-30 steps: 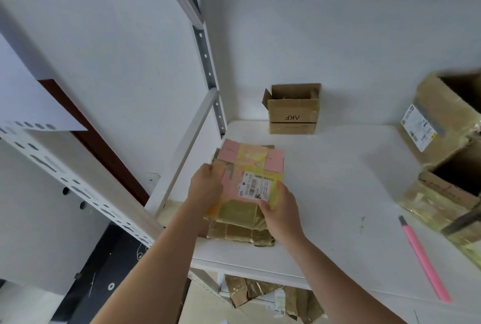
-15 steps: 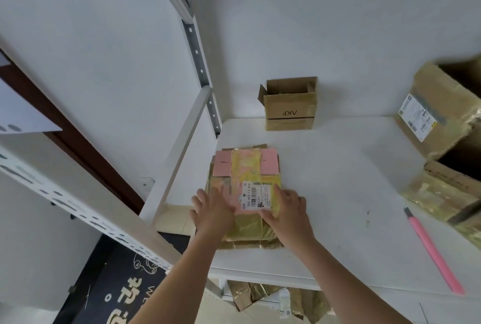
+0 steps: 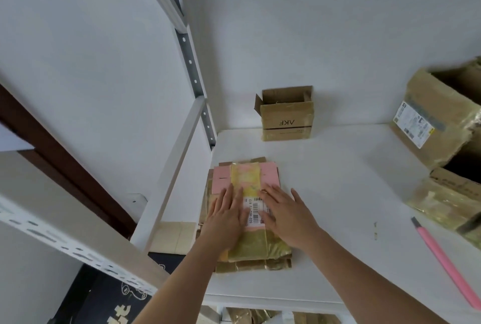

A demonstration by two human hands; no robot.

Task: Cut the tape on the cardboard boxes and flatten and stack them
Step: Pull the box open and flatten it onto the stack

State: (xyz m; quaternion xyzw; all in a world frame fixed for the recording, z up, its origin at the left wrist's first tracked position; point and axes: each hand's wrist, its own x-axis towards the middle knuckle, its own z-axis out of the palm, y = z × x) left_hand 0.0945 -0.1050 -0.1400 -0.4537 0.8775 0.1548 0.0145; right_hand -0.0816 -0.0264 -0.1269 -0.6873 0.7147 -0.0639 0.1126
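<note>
Pressing flat-palmed, fingers spread, left hand (image 3: 226, 217) and right hand (image 3: 285, 215) atop the flattened pink box (image 3: 243, 179) crowning the stack (image 3: 256, 261), with the AKF box (image 3: 286, 118) beyond the stack uncollapsed.

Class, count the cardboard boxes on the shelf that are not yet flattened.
3: small AKF box against the back wall; two larger boxes at the right edge, partly cropped, so more may be hidden.

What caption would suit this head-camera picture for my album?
Both hands, left and right, press a flattened pink box onto the stack, a pink knife lying aside on the shelf.
</note>
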